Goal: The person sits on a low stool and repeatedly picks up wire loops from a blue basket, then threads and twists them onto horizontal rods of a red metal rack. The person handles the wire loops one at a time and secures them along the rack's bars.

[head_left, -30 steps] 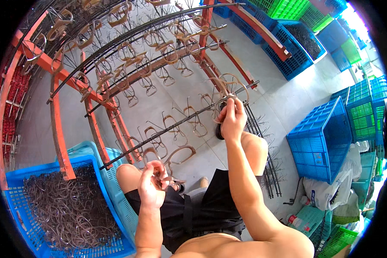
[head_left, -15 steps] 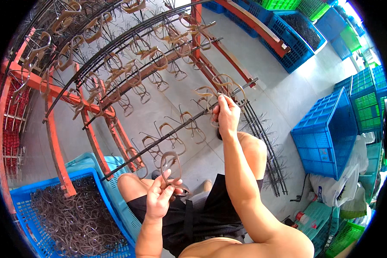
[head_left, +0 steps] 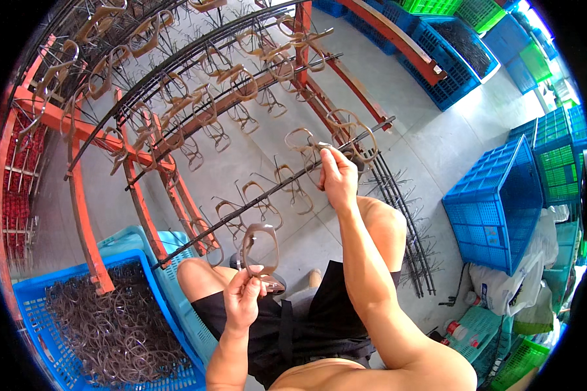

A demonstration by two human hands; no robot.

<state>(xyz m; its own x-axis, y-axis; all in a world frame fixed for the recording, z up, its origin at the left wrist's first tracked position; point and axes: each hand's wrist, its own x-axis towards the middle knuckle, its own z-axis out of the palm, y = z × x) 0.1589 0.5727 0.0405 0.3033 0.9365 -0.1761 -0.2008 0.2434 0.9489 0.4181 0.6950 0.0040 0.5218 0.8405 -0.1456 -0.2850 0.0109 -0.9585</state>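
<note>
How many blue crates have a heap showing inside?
2: one blue crate at lower left, beyond the left hand; another blue crate at upper right. More heaps may be hidden in the stacked crates.

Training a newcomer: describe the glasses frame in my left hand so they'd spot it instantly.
From the red rack, find the left hand below the nearest black rod. That hand pinches the brown glasses frame clear of the rod, unlike those hanging along it.

Loose black shorts [head_left: 349, 303] with dark strap [head_left: 285, 329], bare arms [head_left: 368, 277] and torso [head_left: 319, 376]
</note>
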